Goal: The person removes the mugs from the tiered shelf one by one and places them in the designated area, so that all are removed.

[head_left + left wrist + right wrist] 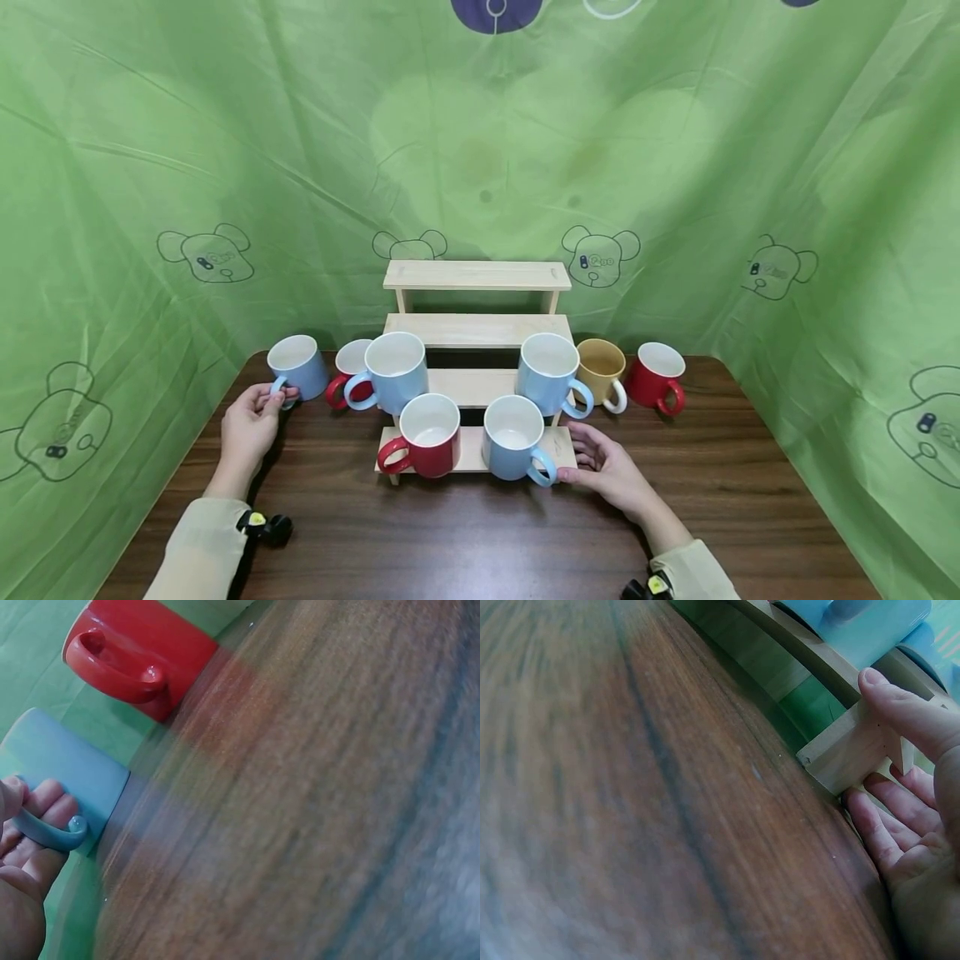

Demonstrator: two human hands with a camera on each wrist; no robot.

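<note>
Blue mug [309,372], at the left end of the table [450,542] near a red mug [360,388]: we see the left hand [252,423] gripping its handle between thumb and curled fingers, while the right hand [611,475] holds the lower right end of the stand [477,331], thumb in front and fingers bent about the side. We judge the step to be taking up the mug, though we cannot tell whether its base has left the table; the next move, we suppose, calls for a level lift clear of its red neighbour.
</note>
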